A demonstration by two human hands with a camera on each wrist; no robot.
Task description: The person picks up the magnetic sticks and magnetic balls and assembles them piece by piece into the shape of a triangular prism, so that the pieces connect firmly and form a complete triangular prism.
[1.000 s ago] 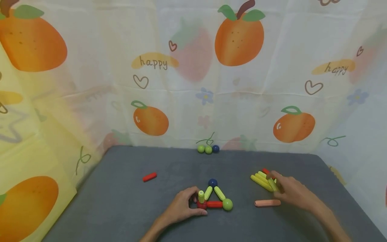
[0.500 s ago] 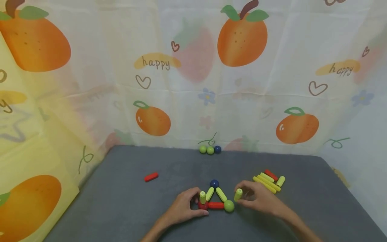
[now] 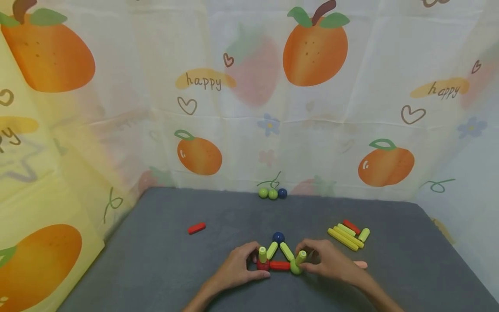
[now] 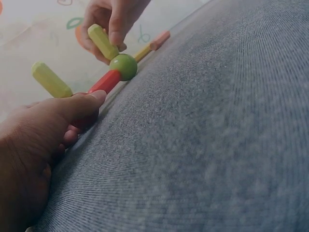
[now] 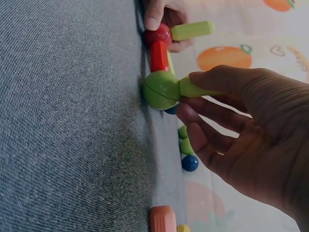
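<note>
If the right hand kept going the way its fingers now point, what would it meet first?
Probably the green ball: the right hand points left, and the yellow-green stick it pinches already sits on that ball. Depth beyond is unclear.

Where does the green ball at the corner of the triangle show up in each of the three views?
Head: the green ball sits bottom centre, at the triangle's right corner, partly behind the right hand.
Left wrist: upper left, at the far end of the red rod.
Right wrist: centre, above the middle, under the light green rod in the right hand's grip.
Shared landmark: the red rod joins the green ball in every view.
</note>
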